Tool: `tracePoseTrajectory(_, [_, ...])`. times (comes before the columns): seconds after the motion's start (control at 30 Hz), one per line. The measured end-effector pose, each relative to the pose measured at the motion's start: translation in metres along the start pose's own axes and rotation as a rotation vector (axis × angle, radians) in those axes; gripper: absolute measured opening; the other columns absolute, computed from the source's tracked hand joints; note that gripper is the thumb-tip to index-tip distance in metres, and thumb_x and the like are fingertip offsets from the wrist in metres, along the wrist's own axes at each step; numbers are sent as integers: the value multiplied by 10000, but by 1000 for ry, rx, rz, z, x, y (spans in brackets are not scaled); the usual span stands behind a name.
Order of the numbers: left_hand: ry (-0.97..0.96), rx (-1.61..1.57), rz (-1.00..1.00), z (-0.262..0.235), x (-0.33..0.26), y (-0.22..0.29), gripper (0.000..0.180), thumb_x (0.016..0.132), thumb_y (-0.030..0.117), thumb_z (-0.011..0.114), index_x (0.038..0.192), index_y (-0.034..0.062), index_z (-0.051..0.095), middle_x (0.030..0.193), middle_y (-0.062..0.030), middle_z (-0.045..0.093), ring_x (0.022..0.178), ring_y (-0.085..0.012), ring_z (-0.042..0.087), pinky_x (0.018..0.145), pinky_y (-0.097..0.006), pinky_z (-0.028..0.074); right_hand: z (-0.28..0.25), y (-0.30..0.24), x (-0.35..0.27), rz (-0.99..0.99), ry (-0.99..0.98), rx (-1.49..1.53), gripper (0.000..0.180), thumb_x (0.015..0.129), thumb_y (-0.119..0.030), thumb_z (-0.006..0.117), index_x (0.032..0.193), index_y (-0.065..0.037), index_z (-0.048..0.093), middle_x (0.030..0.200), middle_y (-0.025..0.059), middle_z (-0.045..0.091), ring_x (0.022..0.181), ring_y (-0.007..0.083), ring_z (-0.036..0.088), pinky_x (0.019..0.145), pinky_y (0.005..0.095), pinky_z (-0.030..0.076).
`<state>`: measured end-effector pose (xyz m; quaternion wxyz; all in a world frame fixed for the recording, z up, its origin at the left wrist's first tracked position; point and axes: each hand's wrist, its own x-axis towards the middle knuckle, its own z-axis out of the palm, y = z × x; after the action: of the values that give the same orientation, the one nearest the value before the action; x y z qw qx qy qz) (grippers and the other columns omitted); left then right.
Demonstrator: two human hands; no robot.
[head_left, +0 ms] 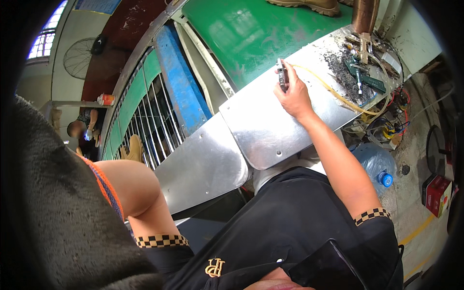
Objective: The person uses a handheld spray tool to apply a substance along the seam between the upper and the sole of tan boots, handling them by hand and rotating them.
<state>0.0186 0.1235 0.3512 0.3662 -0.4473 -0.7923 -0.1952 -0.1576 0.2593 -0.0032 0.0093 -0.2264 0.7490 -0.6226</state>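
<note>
The right hand is gripping a small dark tool, its fingers closing round the body with little gap, while the tool's upper end is pointing away from the wearer. The tool is lying within the hand over the metal plate, near the edge bordering the green board; whether it is touching the plate cannot be told. A yellow hose is curving from just beside the hand toward the plate's right end, its join to the tool being hidden. The left forearm is standing folded, well apart from the plate, and dark cloth with an orange edge is covering the left hand, so its grip cannot be told. Black debris and a green tool are lying at the right end. As to progress, the tool is in hand, yet it is meeting no workpiece that can be made out; the stage is seemingly one of readiness or pause. Nothing is marking finished from unfinished pieces, so how much is done or left cannot be judged. Brown boots are standing on the green board.
</note>
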Motion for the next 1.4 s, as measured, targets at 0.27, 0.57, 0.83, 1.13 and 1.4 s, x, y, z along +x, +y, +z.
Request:
tracePoseTrajectory(0.27, [84, -61, -133, 13, -18, -27, 467, 843, 42, 654, 1292, -28, 549, 1332, -194, 568, 1194, -307, 585, 1007, -390, 462, 0, 3, -1, -20, 29, -28, 572, 843, -128, 627, 1381, -53, 446, 1082, 123, 692, 796, 234, 686, 757, 337, 538])
tracePoseTrajectory(0.57, [-103, 172, -1118, 150, -240, -8, 535, 789, 41, 753, 1291, 3, 569, 1259, -180, 620, 1220, -292, 564, 1022, -379, 448, -1, 4, -2, -10, 23, -2, 593, 842, -79, 628, 1401, -49, 433, 1122, 105, 689, 839, 176, 695, 776, 304, 540])
tracePoseTrajectory(0.83, [224, 95, -1446, 118, -342, 46, 496, 863, -28, 656, 1343, -9, 533, 1332, -134, 584, 1241, -221, 543, 1073, -337, 403, 5, 2, -2, -64, 55, -121, 563, 860, -76, 616, 1391, -25, 437, 1100, 71, 694, 793, 114, 645, 739, 276, 527])
tracePoseTrajectory(1.13, [149, 1197, -1698, -112, -543, 33, 799, 796, 319, 788, 1437, 10, 425, 1453, -212, 458, 1343, -327, 440, 1126, -392, 339, 90, -34, -27, -113, -133, -108, 621, 835, -48, 641, 1420, -39, 433, 1118, 76, 690, 842, 114, 646, 757, 252, 520])
tracePoseTrajectory(1.4, [-445, 1591, -2162, -347, -627, 46, 1207, 598, 832, 666, 1447, 15, 410, 1430, -238, 475, 1315, -361, 475, 1094, -454, 371, 114, -48, -21, -62, -163, -89, 601, 839, -46, 627, 1411, -55, 442, 1092, 63, 690, 821, 89, 642, 733, 233, 513])
